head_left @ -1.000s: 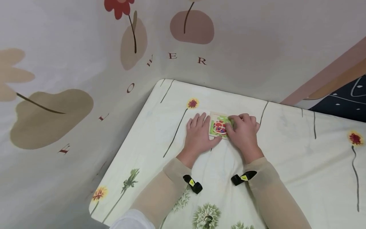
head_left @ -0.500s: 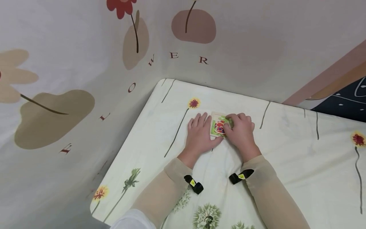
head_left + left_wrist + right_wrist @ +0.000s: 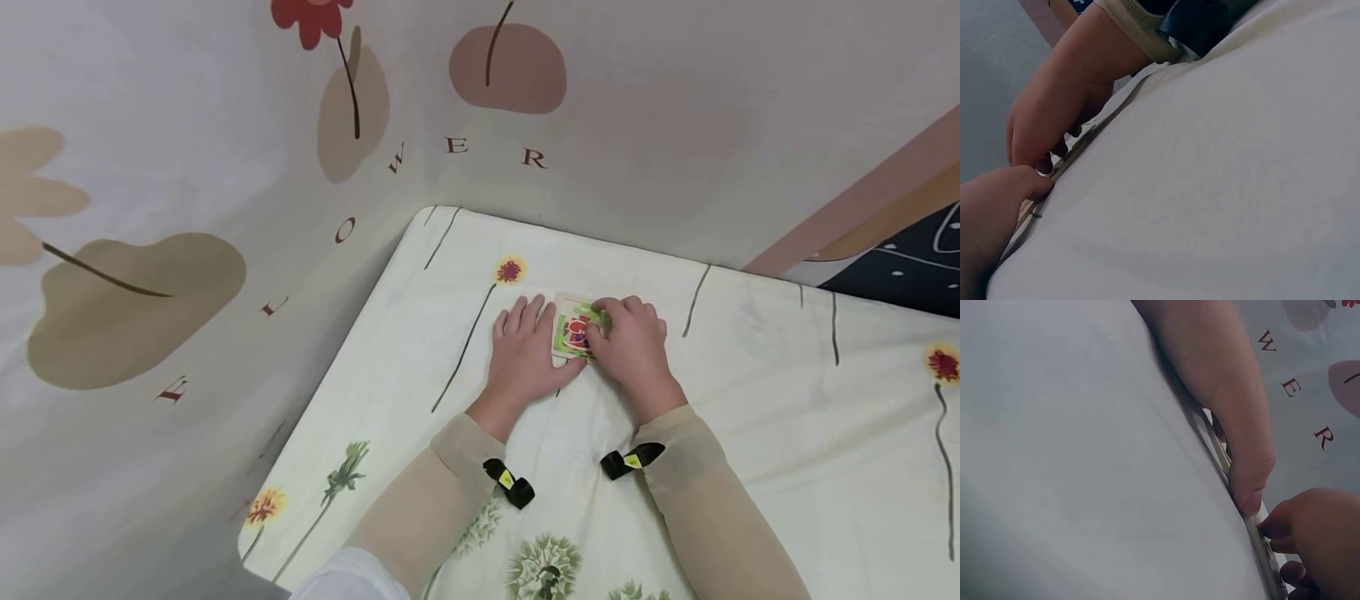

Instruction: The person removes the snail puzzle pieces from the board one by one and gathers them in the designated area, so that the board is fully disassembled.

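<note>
A small square puzzle board (image 3: 564,342) with a green border and a red and purple picture lies on the white floral cloth. At its left edge my left hand (image 3: 521,354) rests palm down, fingers straight, its thumb along the near edge. My right hand (image 3: 636,348) covers the right side, with thumb and index finger bent onto the board. In the left wrist view the board shows as a thin edge under the right hand (image 3: 1054,112). The left thumb (image 3: 1249,469) touches that edge in the right wrist view. Whether the right fingertips pinch a loose piece is hidden.
The floral cloth (image 3: 757,392) covers the surface under both arms. Behind and to the left, a pale curtain (image 3: 645,183) with printed flowers and letters hangs close to the surface's edge. A dark patterned area (image 3: 900,262) shows at the right.
Since one second ago my right hand has shifted slightly to the left over the board. The left hand stays in place, and the view has moved a little.
</note>
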### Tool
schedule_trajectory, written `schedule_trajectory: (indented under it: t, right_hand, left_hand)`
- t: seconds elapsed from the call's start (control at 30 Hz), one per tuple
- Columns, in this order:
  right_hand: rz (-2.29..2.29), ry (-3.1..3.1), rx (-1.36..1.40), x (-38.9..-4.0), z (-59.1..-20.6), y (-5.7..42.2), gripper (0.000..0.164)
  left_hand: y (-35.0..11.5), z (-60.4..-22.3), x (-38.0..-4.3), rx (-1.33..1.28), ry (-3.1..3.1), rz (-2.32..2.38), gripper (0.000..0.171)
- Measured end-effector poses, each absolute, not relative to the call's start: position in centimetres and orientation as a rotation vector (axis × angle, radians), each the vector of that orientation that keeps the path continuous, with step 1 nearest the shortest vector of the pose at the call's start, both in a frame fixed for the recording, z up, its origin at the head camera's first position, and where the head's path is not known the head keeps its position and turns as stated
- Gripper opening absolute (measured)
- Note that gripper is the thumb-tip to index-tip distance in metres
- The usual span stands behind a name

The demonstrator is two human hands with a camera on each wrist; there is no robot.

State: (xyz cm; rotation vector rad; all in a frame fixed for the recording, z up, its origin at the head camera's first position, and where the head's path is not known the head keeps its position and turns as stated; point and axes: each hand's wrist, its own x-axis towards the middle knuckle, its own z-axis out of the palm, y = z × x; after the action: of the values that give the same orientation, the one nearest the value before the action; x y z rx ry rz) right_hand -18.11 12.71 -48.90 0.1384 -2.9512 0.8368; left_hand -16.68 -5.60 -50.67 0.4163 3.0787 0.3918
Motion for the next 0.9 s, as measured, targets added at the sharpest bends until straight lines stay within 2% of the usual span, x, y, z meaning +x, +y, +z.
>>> schedule_trajectory:
  t: [0.9]
  right_hand:
    - [0.916, -3.142, 0.078, -19.2, -47.5, 12.5, 0.045]
  left_hand:
    - [-5.9, -50.6, -16.6, 0.388, 3.080, 0.383, 0.096]
